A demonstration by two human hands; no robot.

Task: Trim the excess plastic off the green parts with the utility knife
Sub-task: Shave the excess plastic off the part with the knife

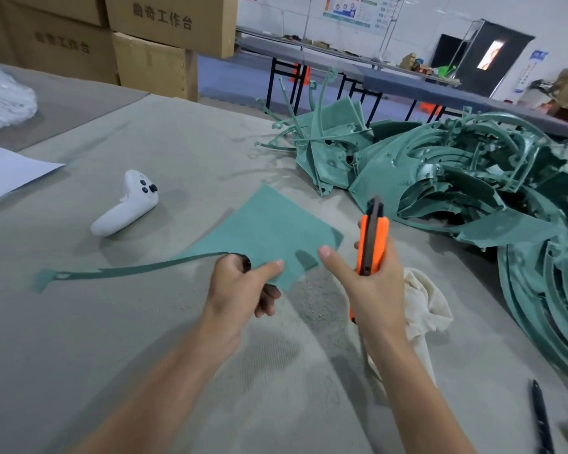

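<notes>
A flat green plastic part [269,227] with a long thin curved arm reaching left is held just above the grey table [177,152]. My left hand [243,286] pinches it at its near edge, thumb on top. My right hand [371,283] grips an orange and black utility knife [373,237], held upright with its tip pointing away, just right of the part. The right thumb sticks out toward the part's edge. I cannot make out the blade.
A big tangled pile of green parts [456,178] fills the table's right side. A white game-style controller [128,204] lies at the left, white paper [10,172] farther left. A cream cloth [423,306] sits under my right hand. A black tool [540,417] lies bottom right. Cardboard boxes [145,37] stand behind.
</notes>
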